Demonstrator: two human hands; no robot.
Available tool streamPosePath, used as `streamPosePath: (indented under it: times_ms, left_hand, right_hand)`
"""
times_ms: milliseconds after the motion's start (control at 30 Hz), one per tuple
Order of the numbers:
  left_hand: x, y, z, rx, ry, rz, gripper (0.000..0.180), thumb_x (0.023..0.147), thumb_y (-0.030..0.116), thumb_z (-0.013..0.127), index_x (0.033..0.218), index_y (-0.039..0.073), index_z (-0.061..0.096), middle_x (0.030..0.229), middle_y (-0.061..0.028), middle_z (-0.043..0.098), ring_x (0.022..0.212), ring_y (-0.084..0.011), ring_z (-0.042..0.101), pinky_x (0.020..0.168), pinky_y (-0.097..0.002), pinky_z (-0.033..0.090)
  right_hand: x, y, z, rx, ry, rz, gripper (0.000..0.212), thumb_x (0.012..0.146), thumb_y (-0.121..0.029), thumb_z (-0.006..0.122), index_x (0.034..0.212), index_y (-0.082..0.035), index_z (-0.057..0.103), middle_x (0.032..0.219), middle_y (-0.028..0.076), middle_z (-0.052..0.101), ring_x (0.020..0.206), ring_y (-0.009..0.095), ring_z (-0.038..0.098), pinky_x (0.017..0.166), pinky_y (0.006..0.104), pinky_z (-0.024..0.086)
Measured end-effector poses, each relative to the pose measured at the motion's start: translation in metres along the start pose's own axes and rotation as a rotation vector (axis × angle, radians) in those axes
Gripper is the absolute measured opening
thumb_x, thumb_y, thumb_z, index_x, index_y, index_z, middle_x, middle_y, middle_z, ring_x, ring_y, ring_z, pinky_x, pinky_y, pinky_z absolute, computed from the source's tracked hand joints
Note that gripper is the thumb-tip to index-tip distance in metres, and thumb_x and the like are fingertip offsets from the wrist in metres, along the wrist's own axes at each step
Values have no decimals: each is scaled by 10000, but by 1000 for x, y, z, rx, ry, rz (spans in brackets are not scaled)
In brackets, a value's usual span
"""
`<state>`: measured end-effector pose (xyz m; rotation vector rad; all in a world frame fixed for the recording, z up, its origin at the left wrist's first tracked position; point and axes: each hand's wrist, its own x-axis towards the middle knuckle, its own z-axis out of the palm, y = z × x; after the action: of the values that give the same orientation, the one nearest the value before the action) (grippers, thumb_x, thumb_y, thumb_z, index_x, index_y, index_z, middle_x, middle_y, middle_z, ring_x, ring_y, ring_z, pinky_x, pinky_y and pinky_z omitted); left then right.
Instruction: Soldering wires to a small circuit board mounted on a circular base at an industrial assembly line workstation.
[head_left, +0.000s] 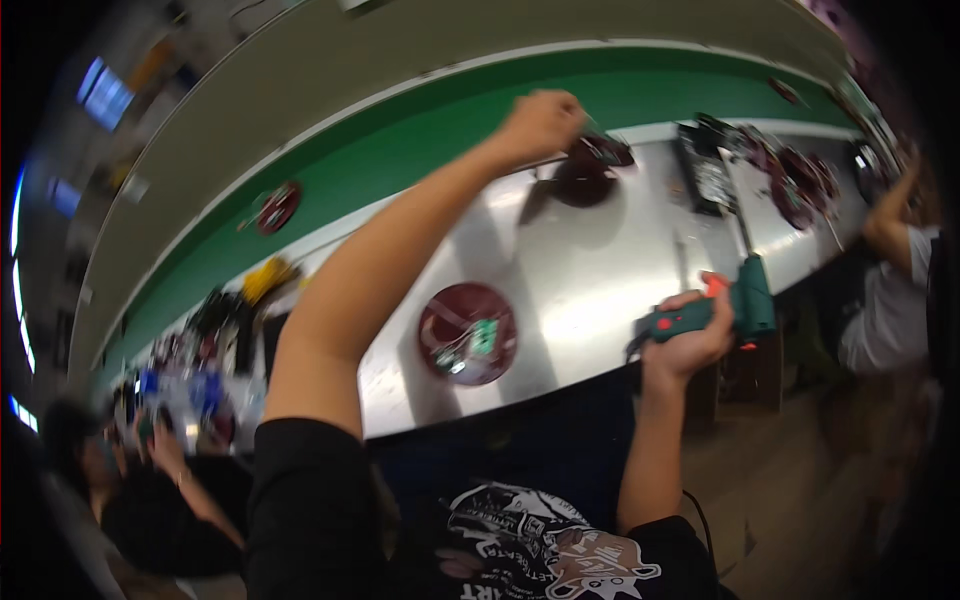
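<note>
My right hand [692, 342] is wrapped round the handle of a green power screwdriver [752, 300] with red buttons, its long thin bit pointing away from me over the table's front edge. My left arm stretches to the far side of the table. There my left hand [543, 124] is closed above some dark red round pieces [584, 182]; what its fingers pinch is too blurred to make out. In front of me a dark red disc [436, 340] lies on the metal table [575, 325], with a small green circuit board [484, 337] and wires on it.
At the far right lie a black-and-silver box [712, 186] and more dark red discs [795, 190] with wires. One more disc [278, 207] rests by the green back strip. Yellow items [268, 280] and clutter sit at left. A co-worker [890, 300] is at right, another person [180, 490] at left.
</note>
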<state>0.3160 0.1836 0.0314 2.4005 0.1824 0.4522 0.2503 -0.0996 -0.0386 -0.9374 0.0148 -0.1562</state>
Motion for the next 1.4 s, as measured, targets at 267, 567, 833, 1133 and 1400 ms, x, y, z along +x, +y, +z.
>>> streamPosePath:
  times_ms: [267,567,833,1133,1400]
  left_hand:
    - [-75,-23,-47,107,14,82,301,886,243,614,1093,44,703,1096,-187,711,1025,-358,679,925,-424,531]
    - [-181,-175,-193,1188,177,-587,212,848,187,628,1005,56,684,1025,-169,721,976,-376,698,796,-482,573]
    - [-185,-259,-241,836,166,-707,514,835,257,636,1326,120,568,1309,-187,611,1166,-389,599,977,-461,499]
    - [-84,-65,-120,307,141,47,466,734,272,759,1172,119,721,1004,-138,716,902,-242,676,824,-346,522]
    - [-51,6,4,367,-235,210,530,811,378,740,1259,121,622,1133,-214,606,1068,-393,595,920,-453,481]
  right_hand:
    - [-4,1,5,-53,-55,-14,331,975,-307,493,1027,1,601,557,65,522,525,162,518,517,298,451]
    - [2,1,4,-47,-2,36,251,929,-261,575,942,-12,600,569,68,522,475,183,539,470,311,458]
    - [-6,-7,16,62,5,21,215,909,-198,594,984,2,566,826,107,601,478,188,550,453,339,469]
    - [-6,-9,12,45,-3,-16,213,910,-174,571,1024,4,549,897,113,602,493,194,560,458,341,472]
    - [-5,-2,14,34,-20,-30,223,929,-202,561,998,10,559,883,116,612,494,195,561,461,342,474]
